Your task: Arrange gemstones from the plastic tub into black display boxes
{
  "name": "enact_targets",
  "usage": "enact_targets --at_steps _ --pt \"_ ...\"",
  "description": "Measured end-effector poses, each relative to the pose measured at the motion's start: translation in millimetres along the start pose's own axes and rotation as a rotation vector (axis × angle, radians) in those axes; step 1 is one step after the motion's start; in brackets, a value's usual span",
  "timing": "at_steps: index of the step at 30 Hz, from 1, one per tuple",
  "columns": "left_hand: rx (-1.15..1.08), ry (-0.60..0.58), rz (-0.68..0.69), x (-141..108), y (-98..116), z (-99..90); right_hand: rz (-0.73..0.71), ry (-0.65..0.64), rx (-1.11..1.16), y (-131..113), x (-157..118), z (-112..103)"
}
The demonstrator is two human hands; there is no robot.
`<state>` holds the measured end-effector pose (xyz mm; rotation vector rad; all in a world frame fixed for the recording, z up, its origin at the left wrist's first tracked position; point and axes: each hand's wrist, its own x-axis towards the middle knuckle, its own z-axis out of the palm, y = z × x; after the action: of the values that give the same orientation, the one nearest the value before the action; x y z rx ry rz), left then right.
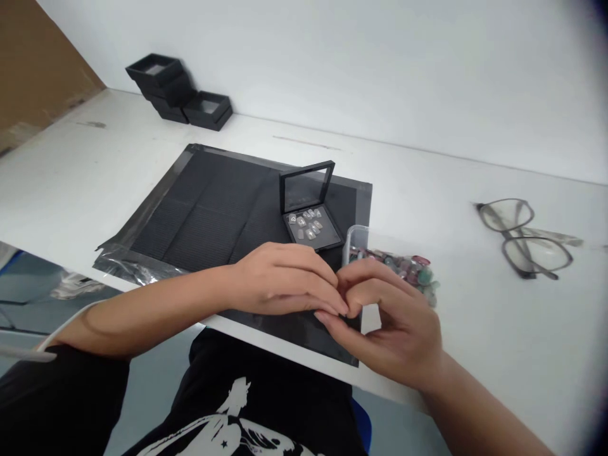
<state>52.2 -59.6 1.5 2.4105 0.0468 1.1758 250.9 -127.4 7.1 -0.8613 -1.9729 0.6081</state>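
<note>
My left hand and my right hand meet at the fingertips over the near right part of a black mat. Both hands have their fingers drawn together; whatever lies between the tips is hidden. Just beyond them stands an open black case with a clear window in its raised lid. Several small pale pieces lie inside it. Partly behind my right hand is a clear plastic box filled with colourful stones.
Black frame boxes are stacked at the back left, with a lower pair beside them. Eyeglasses lie on the white table at the right. A white wall rises behind the table.
</note>
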Motion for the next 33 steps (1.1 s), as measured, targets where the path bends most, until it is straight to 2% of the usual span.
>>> enact_targets --at_steps 4,6,9,12,14,17,19,22,27,33 --pt "-0.153 0.152 -0.121 -3 -1 0.2 -0.137 -0.022 -0.257 28 2 -15" --pt "-0.246 0.207 -0.253 -5 -1 -0.2 -0.108 -0.002 -0.373 45 3 -27" --pt "-0.435 0.214 -0.472 -8 -1 -1.7 -0.014 0.094 -0.497 61 2 -43" --pt "-0.620 0.175 -0.579 -9 -2 -4.0 0.070 0.238 -0.355 53 3 -49" --pt "-0.753 0.120 -0.596 -9 -3 -5.3 0.057 0.220 -0.156 37 8 -47" --pt "-0.966 0.008 -0.635 -7 -2 -5.4 0.018 -0.033 0.128 14 20 -38" --pt "-1.089 -0.027 -0.685 -7 -2 -4.0 0.031 -0.191 0.288 6 27 -30" --pt "-1.199 -0.042 -0.735 -8 -3 -1.3 0.086 -0.265 0.452 10 31 -18" --pt "-1.249 -0.036 -0.794 -12 -10 2.4 0.132 -0.237 0.499 22 25 -8" --pt "-1.140 -0.006 -0.888 -13 -12 8.4 0.104 -0.149 0.324 14 18 -7"
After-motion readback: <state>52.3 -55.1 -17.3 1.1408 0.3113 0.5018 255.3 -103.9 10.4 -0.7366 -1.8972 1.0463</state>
